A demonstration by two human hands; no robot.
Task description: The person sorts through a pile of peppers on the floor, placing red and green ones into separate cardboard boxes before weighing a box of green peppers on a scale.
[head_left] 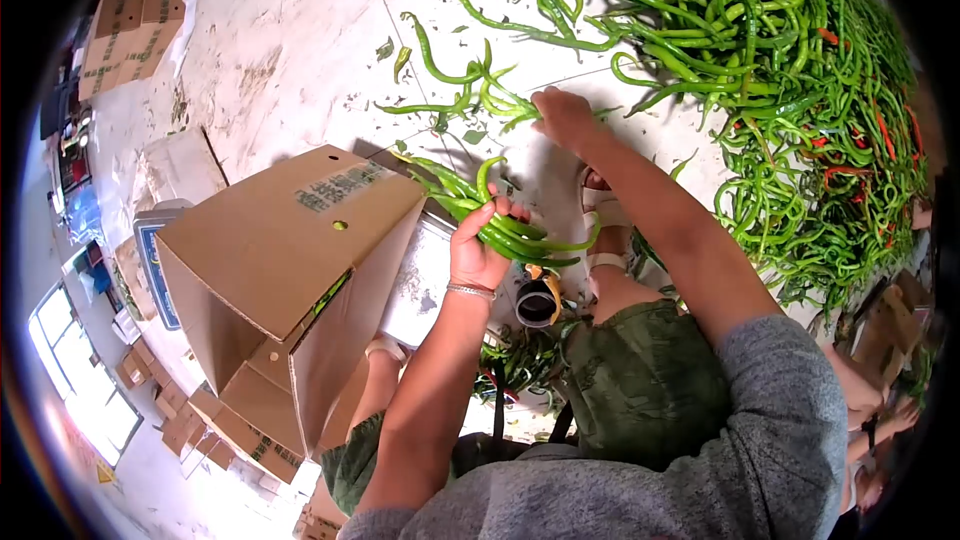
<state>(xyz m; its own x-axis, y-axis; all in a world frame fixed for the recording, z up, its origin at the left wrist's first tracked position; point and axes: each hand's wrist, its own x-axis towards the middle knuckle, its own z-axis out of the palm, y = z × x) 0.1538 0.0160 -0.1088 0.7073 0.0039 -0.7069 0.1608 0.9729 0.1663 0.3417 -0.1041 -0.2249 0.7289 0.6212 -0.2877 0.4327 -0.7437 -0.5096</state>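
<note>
My left hand (478,248) grips a bunch of long green peppers (500,220), held level above my knees beside an open cardboard box (280,260). My right hand (565,118) reaches forward to the floor and closes on a few loose green peppers (480,95). A big heap of green peppers (780,70), with some red ones mixed in, covers the floor at the upper right, just beyond my right hand.
A roll of tape (538,302) lies by my foot. A scale (150,250) sits behind the box. Flattened cartons (130,30) lie at the far left, more stacked cartons (210,420) lower left. Another person's hand (880,410) shows at the right edge.
</note>
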